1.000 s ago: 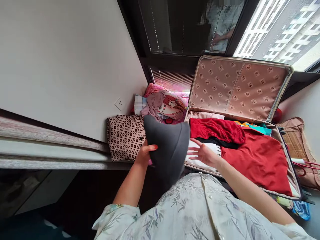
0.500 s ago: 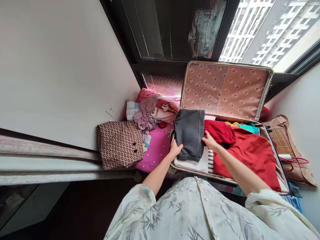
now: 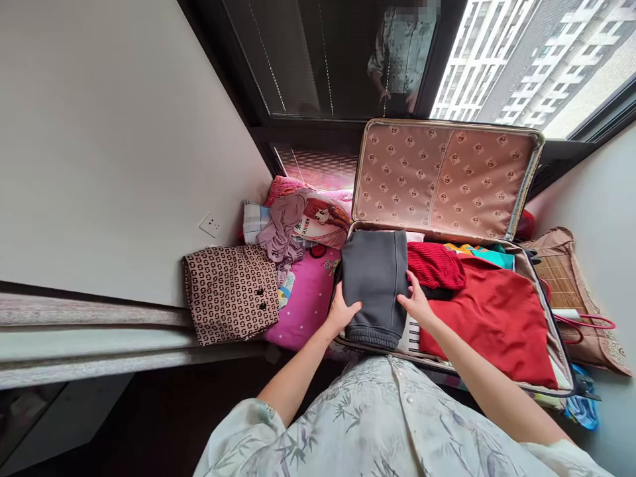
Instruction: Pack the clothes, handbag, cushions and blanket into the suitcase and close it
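Observation:
A folded pair of dark grey pants [image 3: 373, 278], its gathered band facing me, lies at the left end of the open suitcase [image 3: 527, 386]. My left hand [image 3: 342, 310] grips its left edge, thumb on top and fingers partly hidden. On the opposite edge my right hand [image 3: 416, 301] holds the cloth between thumb and fingers. Right of the pants are a dark red ribbed garment [image 3: 434, 265] and a smooth red garment [image 3: 489, 321]. A striped white cloth [image 3: 413, 336] shows beside the pants' lower right corner.
The suitcase lid [image 3: 447, 179] leans upright against the window. Left of the case, a brown patterned garment [image 3: 231, 291], a mauve cloth [image 3: 282, 228] and a printed pillow [image 3: 320, 222] lie on pink bedding [image 3: 308, 291]. A rolled mat [image 3: 571, 278] stands at the right wall.
The grey pants have come down toward me and now cover the white cloth at the case's front left. Both hands moved with them, and the right hand's fingers are spread further along the edge.

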Action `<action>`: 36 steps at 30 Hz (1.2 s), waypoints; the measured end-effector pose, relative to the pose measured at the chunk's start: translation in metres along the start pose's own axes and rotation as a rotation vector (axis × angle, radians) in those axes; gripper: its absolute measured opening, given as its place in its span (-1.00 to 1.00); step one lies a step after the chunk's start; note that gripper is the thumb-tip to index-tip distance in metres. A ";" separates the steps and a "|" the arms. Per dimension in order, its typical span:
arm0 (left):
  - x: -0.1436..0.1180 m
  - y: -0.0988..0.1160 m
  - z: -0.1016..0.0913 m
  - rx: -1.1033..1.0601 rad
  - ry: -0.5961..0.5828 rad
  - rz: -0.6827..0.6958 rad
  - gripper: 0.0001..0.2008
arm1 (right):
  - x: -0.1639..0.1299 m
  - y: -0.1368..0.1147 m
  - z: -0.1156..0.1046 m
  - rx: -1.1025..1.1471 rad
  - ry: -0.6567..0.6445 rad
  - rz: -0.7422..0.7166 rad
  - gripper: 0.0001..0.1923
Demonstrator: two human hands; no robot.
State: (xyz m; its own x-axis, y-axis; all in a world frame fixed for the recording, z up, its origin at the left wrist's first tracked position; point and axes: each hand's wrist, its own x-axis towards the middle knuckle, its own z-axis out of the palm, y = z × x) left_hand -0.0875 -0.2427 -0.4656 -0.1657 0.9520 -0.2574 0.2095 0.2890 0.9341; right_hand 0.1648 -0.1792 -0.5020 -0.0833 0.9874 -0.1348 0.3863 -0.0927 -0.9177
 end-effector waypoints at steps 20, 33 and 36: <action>0.038 -0.026 0.045 1.006 -0.340 0.340 0.12 | 0.100 -0.023 0.040 -1.059 -0.169 -0.214 -0.30; 0.038 -0.022 0.009 0.636 -0.464 0.362 -0.13 | 0.048 -0.044 0.076 -1.088 -0.038 -0.385 -0.40; 0.066 -0.026 -0.062 0.321 -0.341 0.334 -0.71 | 0.032 -0.035 0.093 -1.054 -0.063 -0.311 -0.40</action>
State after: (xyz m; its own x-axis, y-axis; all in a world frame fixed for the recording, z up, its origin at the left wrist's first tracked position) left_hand -0.1638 -0.1936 -0.4915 0.2689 0.9601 -0.0762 0.4882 -0.0677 0.8701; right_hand 0.0633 -0.1563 -0.5084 -0.3478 0.9376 0.0009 0.9283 0.3446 -0.1397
